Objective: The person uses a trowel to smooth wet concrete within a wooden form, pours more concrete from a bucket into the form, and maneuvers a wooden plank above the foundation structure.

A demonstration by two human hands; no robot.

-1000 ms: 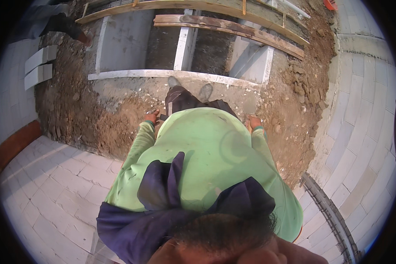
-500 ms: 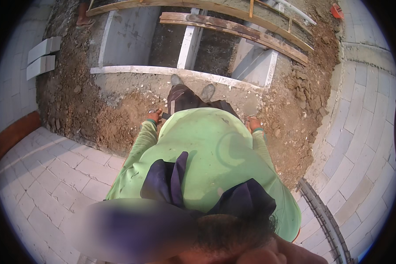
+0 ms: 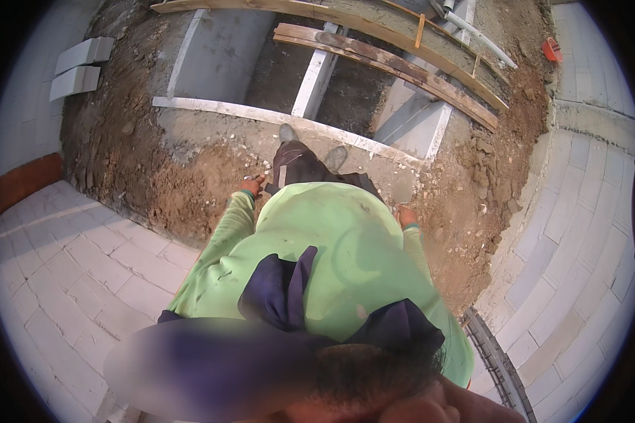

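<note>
My left hand (image 3: pixel 252 185) hangs beside my left thigh, over bare soil. Its fingers look slightly apart, and I make out nothing held in them. On the other side my right hand (image 3: pixel 406 216) is low by my right hip, in front of the rough ground; its fingers are too small and partly hidden to read. Both arms are in light green sleeves with darker green cuffs. My dark trousers (image 3: pixel 298 163) and two grey, dusty shoes (image 3: pixel 336 156) show ahead, close to a pale concrete edge (image 3: pixel 226 107).
Beyond that edge lie open pits with grey walls, divided by a white beam (image 3: pixel 316 79). Wooden planks (image 3: pixel 388 58) span them. Pale blocks (image 3: pixel 75 82) are stacked at far left, and a red object (image 3: pixel 552 50) lies far right. Block walls (image 3: pixel 543 268) flank me.
The pits, planks and blocks have shifted slightly right and down in the view. Both arms stay lowered at my sides, and the left fingers now show a little more apart.
</note>
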